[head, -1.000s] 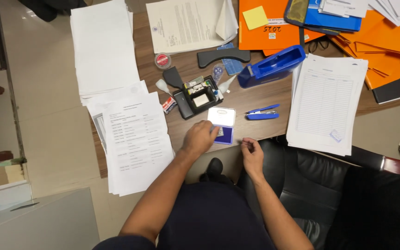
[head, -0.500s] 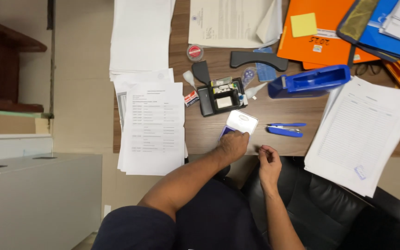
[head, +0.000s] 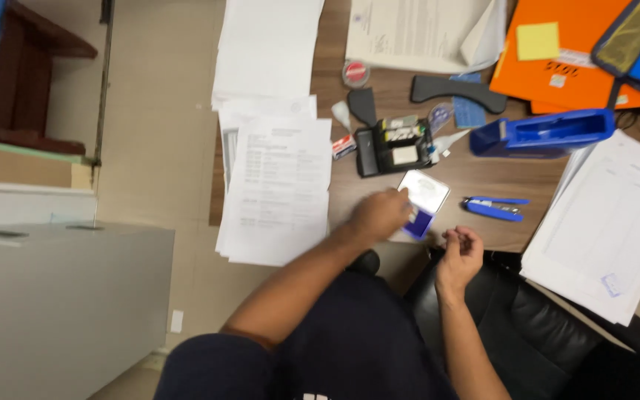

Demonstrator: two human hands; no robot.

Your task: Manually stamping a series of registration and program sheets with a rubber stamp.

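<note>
From the head camera, looking straight down, the person's left hand (head: pixel 381 213) rests on the near edge of a small blue ink pad with its white lid flipped open (head: pixel 421 200), fingers curled loosely over the pad's left side; how firmly it grips I cannot tell through the blur. The pad sits at the front edge of the brown wooden desk (head: pixel 475 178), just ahead of both hands. It looks light, stiff and flat, a hard plastic case that slides easily on the wood, and the inked face would smear, so the plain outer edges of the base are the place to hold it, not the hinged lid.

The right hand (head: pixel 461 250) hovers just right of the pad, fingers pinched together near the desk edge; whether anything small is between them I cannot tell. Beyond the pad lie a blue stapler (head: pixel 494 208) and a black desk organiser tray (head: pixel 394 147); a printed paper stack (head: pixel 279 189) lies left of the left hand.

Compared with half a second ago, the view has swung, and the lid tilts more rightward.
</note>
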